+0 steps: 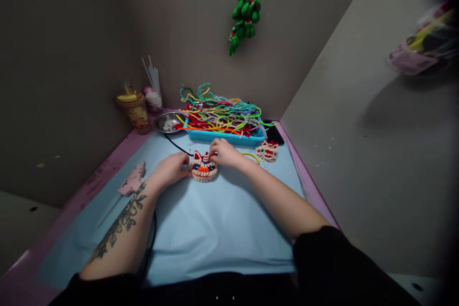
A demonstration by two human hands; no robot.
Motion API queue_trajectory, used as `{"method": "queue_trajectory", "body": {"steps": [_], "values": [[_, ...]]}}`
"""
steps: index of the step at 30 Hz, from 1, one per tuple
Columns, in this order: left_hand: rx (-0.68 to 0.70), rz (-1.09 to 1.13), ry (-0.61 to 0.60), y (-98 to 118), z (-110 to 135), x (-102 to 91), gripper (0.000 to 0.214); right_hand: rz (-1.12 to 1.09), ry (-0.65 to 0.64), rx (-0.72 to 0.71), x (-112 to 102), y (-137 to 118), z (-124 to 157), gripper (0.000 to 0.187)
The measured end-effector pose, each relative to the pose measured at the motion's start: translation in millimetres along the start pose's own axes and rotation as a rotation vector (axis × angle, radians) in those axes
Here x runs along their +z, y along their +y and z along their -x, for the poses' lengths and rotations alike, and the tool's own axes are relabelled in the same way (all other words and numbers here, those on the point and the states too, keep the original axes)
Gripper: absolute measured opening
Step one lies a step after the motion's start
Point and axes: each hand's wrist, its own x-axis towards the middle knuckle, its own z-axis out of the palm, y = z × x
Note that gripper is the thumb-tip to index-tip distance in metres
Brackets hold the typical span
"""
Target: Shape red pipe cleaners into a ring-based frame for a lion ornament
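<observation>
A lion-dance head made of cream pipe cleaners [204, 170] rests on the blue cloth, with blue eyes, an orange nose and red-and-cream ears. My left hand [174, 168] grips its left edge between thumb and fingers. At its upper right side, my right hand [225, 153] pinches close to a dark red ear part; the fingertips partly hide this spot. A second, similar lion head [267, 151] with green eyes and red trim lies to the right, apart from both hands.
Behind the hands stands a blue tray [225, 138] heaped with coloured pipe cleaners [225, 112]. A metal bowl [168, 123] and a brown cup [134, 111] are at back left. A pink glue gun [133, 180] lies left, near a black cord [175, 144]. A dark phone-like slab [275, 133] sits right.
</observation>
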Motion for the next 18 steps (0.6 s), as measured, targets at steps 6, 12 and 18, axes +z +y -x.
{"method": "queue_trajectory", "body": {"steps": [6, 12, 18], "values": [[-0.007, 0.011, -0.001, -2.1, -0.8, -1.5, 0.026, -0.020, -0.011, -0.044, 3.9, 5.4, -1.8, 0.012], [-0.005, 0.024, -0.042, -10.8, -0.6, 0.0, 0.030, -0.292, 0.062, -0.015, -21.1, 11.1, 3.4, 0.027], [0.002, 0.000, -0.035, -14.6, -0.8, 3.0, 0.026, -0.140, 0.153, 0.005, -29.5, -10.7, 4.9, 0.018]]}}
